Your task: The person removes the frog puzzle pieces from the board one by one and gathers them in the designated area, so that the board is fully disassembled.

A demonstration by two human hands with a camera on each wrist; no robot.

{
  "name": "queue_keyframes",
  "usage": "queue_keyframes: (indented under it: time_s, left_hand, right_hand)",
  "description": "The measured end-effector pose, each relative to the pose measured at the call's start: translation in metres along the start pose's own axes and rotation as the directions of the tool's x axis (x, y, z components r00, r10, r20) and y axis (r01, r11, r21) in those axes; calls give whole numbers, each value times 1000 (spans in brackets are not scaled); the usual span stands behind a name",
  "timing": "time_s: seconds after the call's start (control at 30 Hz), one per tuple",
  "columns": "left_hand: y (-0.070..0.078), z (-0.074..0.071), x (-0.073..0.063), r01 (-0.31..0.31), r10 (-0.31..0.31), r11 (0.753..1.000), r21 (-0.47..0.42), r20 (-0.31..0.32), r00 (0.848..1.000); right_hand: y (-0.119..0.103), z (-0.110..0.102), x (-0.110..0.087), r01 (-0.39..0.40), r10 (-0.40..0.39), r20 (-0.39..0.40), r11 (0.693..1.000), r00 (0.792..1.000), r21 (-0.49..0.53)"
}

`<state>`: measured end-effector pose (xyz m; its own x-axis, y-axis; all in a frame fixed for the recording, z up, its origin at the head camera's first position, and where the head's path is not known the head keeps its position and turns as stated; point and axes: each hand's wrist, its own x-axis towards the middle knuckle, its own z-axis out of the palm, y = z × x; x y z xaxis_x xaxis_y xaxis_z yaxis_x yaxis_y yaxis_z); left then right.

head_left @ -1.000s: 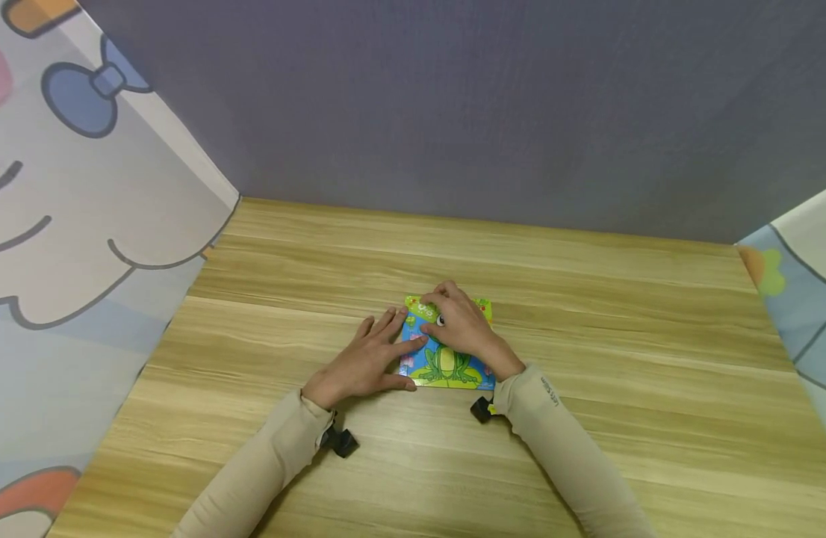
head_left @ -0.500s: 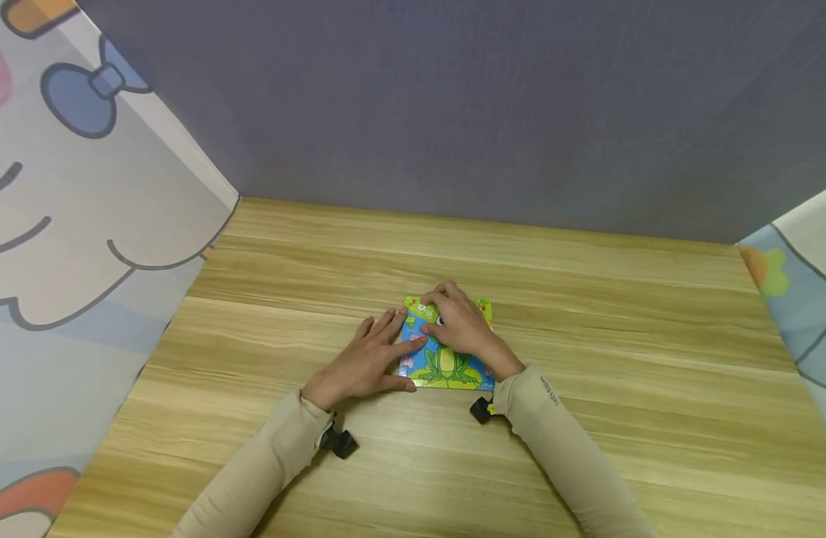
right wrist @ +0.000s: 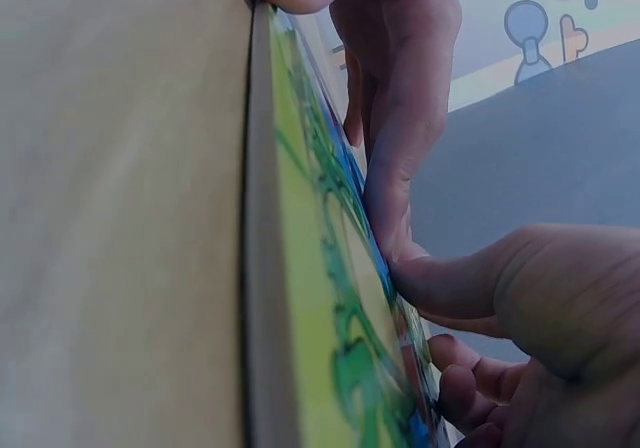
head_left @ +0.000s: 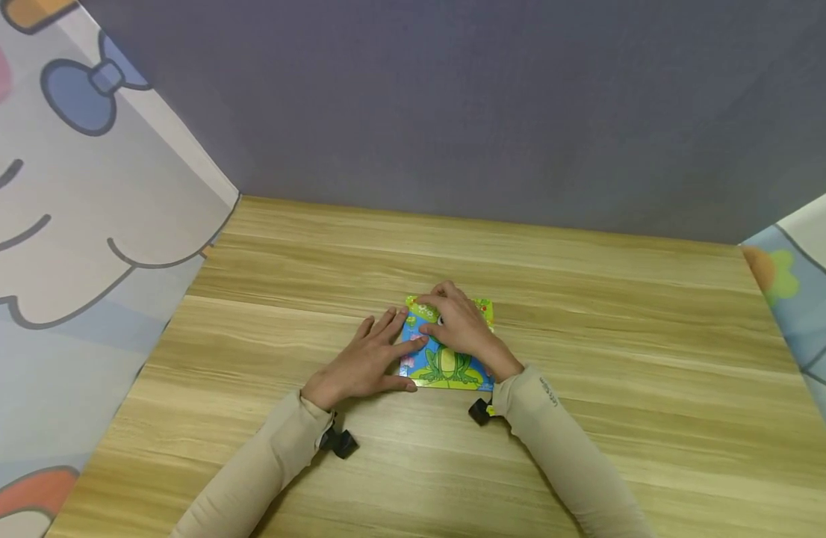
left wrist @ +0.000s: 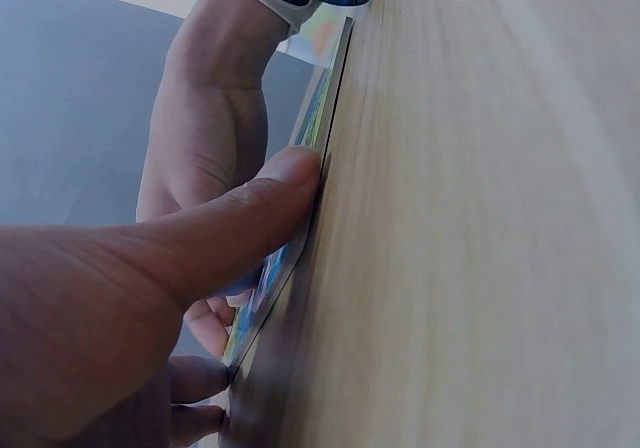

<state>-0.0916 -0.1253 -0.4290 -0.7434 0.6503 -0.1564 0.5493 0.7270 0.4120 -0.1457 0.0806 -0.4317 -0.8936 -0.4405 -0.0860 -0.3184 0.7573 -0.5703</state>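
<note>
A flat frog jigsaw puzzle (head_left: 446,365) lies on the table, blue with a green frog and a yellow-green border. Across its left edge rests my left hand (head_left: 366,364), palm down with fingers spread; the thumb (left wrist: 293,168) touches the near-left corner. My right hand (head_left: 461,326) is over the upper part of the board. Its bent thumb (right wrist: 430,283) and curled fingers grip about a puzzle piece (head_left: 441,320) at the frog's head, where an eye shows between them. The hand hides most of that piece and the upper right of the picture.
The wood-grain table (head_left: 588,329) extends around the puzzle on all sides. A grey panel (head_left: 480,112) closes off the back. Walls with cartoon prints (head_left: 70,187) stand at the left and right. Small black wrist cameras (head_left: 344,444) hang under both cuffs.
Both hands and the puzzle stay practically in place. The right hand shifts only very slightly to the left; the head view tilts a little.
</note>
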Motion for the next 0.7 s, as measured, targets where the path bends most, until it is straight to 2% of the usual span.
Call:
queue_keyframes:
  time_s: [0.33, 0.7]
  left_hand:
    - [-1, 0, 1, -5, 5, 1000, 3, -1, 1000]
    - [-1, 1, 1, -2, 2, 1000, 5, 9, 1000]
  right_hand:
    - [-3, 0, 2, -44, 44, 2, 998, 999, 48]
    - [-1, -3, -1, 6, -4, -19, 995, 1000, 95]
